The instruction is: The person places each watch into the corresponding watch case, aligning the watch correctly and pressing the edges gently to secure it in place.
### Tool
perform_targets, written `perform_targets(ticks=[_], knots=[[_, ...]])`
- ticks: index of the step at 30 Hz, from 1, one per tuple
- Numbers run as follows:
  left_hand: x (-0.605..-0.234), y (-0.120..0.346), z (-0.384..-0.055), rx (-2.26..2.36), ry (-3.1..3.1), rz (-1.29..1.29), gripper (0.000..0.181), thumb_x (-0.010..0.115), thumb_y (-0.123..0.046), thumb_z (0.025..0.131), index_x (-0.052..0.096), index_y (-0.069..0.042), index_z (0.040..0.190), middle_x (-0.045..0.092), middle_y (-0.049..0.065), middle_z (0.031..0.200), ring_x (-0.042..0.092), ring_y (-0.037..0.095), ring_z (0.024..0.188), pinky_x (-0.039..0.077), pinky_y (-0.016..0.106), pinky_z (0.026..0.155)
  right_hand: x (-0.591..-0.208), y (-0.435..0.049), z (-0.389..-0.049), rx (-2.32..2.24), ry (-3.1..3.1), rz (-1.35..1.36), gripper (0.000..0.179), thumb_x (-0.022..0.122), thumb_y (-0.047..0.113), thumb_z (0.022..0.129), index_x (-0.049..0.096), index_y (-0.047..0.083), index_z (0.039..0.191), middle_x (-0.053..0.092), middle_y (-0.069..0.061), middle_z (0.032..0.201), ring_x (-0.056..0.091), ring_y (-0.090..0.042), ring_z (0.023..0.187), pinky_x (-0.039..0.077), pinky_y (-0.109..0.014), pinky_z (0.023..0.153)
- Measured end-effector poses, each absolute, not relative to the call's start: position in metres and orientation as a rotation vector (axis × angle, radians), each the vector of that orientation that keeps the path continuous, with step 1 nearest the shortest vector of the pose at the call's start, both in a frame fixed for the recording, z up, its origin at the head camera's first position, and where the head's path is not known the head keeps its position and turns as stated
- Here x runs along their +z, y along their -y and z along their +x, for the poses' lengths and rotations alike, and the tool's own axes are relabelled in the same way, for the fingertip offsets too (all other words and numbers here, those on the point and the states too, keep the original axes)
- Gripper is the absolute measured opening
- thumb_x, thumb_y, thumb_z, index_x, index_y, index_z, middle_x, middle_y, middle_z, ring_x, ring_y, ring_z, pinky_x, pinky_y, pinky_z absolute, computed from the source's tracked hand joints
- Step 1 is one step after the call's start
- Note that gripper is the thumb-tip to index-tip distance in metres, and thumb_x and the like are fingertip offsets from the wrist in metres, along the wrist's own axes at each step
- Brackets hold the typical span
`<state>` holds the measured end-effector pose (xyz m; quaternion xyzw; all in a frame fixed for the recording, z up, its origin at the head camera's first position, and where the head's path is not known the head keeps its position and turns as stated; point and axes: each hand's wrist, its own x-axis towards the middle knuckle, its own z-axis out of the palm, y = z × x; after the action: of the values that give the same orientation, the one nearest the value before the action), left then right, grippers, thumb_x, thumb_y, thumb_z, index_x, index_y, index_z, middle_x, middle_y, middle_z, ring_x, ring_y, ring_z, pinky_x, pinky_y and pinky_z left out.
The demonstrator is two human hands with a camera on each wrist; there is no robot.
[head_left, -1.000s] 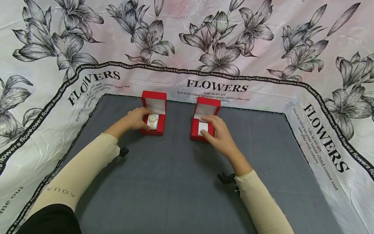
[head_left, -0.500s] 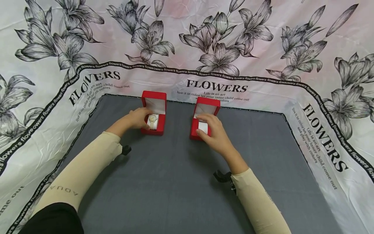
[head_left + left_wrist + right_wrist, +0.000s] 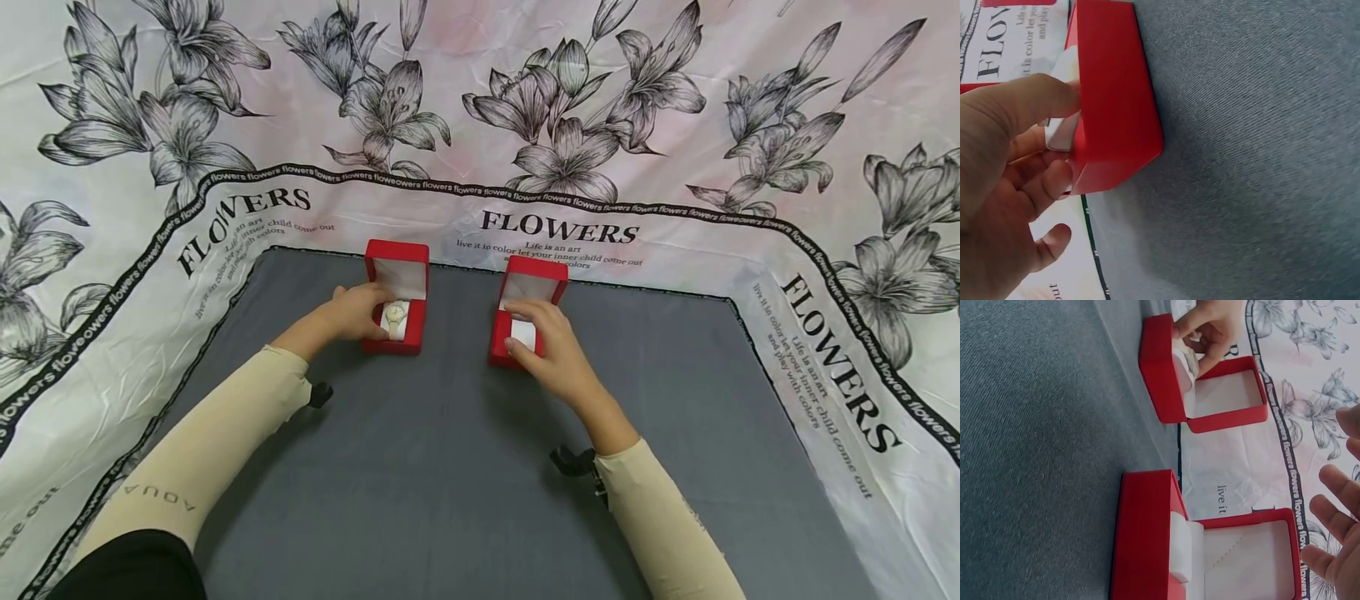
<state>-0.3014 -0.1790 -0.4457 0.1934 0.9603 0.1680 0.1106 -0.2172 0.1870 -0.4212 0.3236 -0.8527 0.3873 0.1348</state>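
Observation:
Two red watch boxes stand with raised lids at the far side of the grey cloth. Inside the left box (image 3: 393,347) a wristwatch (image 3: 396,315) with a pale strap and gold-toned case wraps a white cushion. My left hand (image 3: 347,313) pinches the watch and its cushion, thumb toward the near end; the left wrist view shows the thumb (image 3: 1054,97) just inside the box wall. Over the right box (image 3: 512,358) hovers my right hand (image 3: 558,354), fingers spread and holding nothing. That box holds a bare white cushion (image 3: 1180,547); the right wrist view shows the fingers (image 3: 1332,519) apart from it.
Grey cloth (image 3: 450,483) lies in front of and between the boxes. A white border (image 3: 675,242) printed with flowers and lettering runs behind and along the sides. Dark wrist-camera mounts (image 3: 573,460) stick out below both forearms.
My right hand has shifted slightly left over its box. The watch in the left box has tilted a little under my left fingers. The head view has dipped slightly.

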Motion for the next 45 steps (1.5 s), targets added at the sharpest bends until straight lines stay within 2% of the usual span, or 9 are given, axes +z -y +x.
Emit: perform_targets(ticks=[4,9,14,18,21,29,39,45], knots=[[-0.449,0.179,-0.295,0.538,-2.813,0.544,0.071,0.081,-0.026,0.085,0.054,-0.009,0.147,0.047,0.017,0.152,0.044,0.033,0.138,0.033,0.064,0.099,-0.420,-0.183,-0.219,1.131,2.473,0.946,0.049,0.073,0.016,0.093,0.058,0.011,0.140,0.058,-0.007,0.140,0.050,-0.027,0.129,0.032,-0.056,0.112],[-0.458,0.184,-0.283,0.636,-2.863,0.440,0.074,0.077,-0.030,0.089,0.048,-0.004,0.151,0.040,0.023,0.152,0.037,0.041,0.141,0.033,0.065,0.103,-0.420,-0.175,-0.219,1.138,2.506,0.949,0.049,0.072,0.018,0.095,0.057,0.012,0.141,0.057,-0.006,0.142,0.048,-0.026,0.131,0.037,-0.054,0.110],[-0.455,0.192,-0.269,0.811,-2.900,0.261,0.079,0.076,-0.036,0.089,0.044,0.004,0.150,0.043,0.028,0.146,0.040,0.044,0.135,0.035,0.067,0.108,-0.417,-0.165,-0.222,1.145,2.515,0.964,0.049,0.072,0.018,0.095,0.057,0.011,0.141,0.056,-0.006,0.143,0.046,-0.026,0.134,0.038,-0.053,0.111],[-0.452,0.194,-0.260,0.967,-2.871,0.189,0.080,0.078,-0.035,0.089,0.043,0.005,0.149,0.047,0.027,0.145,0.044,0.041,0.132,0.040,0.062,0.108,-0.414,-0.158,-0.227,1.153,2.517,0.965,0.048,0.072,0.018,0.096,0.058,0.011,0.141,0.056,-0.007,0.144,0.046,-0.026,0.137,0.035,-0.052,0.114],[-0.455,0.192,-0.255,1.039,-2.846,0.145,0.081,0.078,-0.034,0.089,0.043,0.005,0.150,0.047,0.026,0.146,0.046,0.038,0.130,0.043,0.057,0.107,-0.412,-0.154,-0.230,1.159,2.521,0.957,0.048,0.072,0.017,0.096,0.058,0.011,0.141,0.057,-0.007,0.143,0.046,-0.026,0.137,0.036,-0.052,0.114],[-0.466,0.189,-0.247,1.166,-2.833,0.043,0.079,0.079,-0.031,0.088,0.043,0.004,0.149,0.052,0.025,0.141,0.052,0.038,0.124,0.049,0.054,0.100,-0.409,-0.138,-0.245,1.178,2.512,1.007,0.051,0.073,0.018,0.096,0.056,0.011,0.143,0.056,-0.006,0.145,0.047,-0.024,0.136,0.039,-0.050,0.113],[-0.475,0.191,-0.238,1.274,-2.820,-0.059,0.073,0.079,-0.023,0.090,0.045,0.000,0.150,0.052,0.022,0.143,0.055,0.036,0.125,0.050,0.052,0.099,-0.398,-0.108,-0.268,1.128,2.562,1.009,0.053,0.073,0.022,0.096,0.056,0.011,0.145,0.057,-0.007,0.145,0.047,-0.024,0.139,0.035,-0.048,0.117],[-0.480,0.190,-0.236,1.329,-2.829,-0.060,0.067,0.078,-0.019,0.091,0.048,0.000,0.148,0.054,0.023,0.142,0.057,0.037,0.123,0.049,0.052,0.100,-0.395,-0.093,-0.284,1.128,2.657,0.917,0.054,0.073,0.027,0.097,0.056,0.013,0.146,0.056,-0.004,0.146,0.048,-0.021,0.138,0.037,-0.045,0.116]])
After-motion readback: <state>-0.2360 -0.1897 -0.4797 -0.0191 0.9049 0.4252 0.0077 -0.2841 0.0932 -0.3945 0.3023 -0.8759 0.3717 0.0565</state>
